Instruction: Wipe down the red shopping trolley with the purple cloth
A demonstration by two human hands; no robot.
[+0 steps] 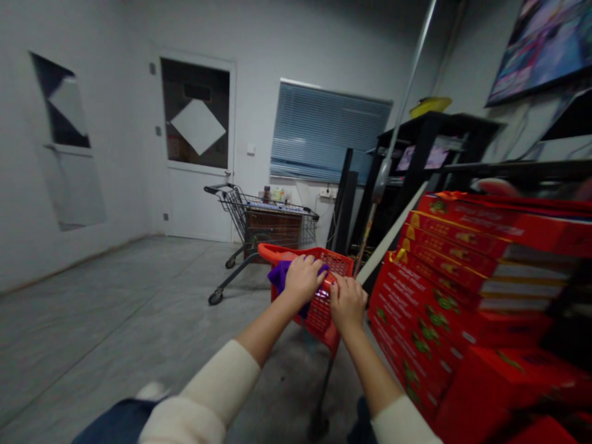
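A small red plastic shopping cart (319, 322) stands right in front of me on thin legs with wheels. My left hand (301, 280) presses a purple cloth (278, 275) onto the cart's near rim, its fingers curled over it. Part of the cloth hangs down behind that hand, inside or against the basket. To the right, my right hand (348, 300) has its fingers closed over the orange-red handle bar (329, 279) at the near corner. My palms and thumbs are largely hidden.
Tall stacks of red boxes (430, 314) crowd the right side. A grey wire shopping cart (277, 225) carrying a brown box and small items stands behind. A metal pole (407, 92) leans near the black shelf (423, 139). Grey concrete floor (139, 296) stretches left towards a door (198, 197).
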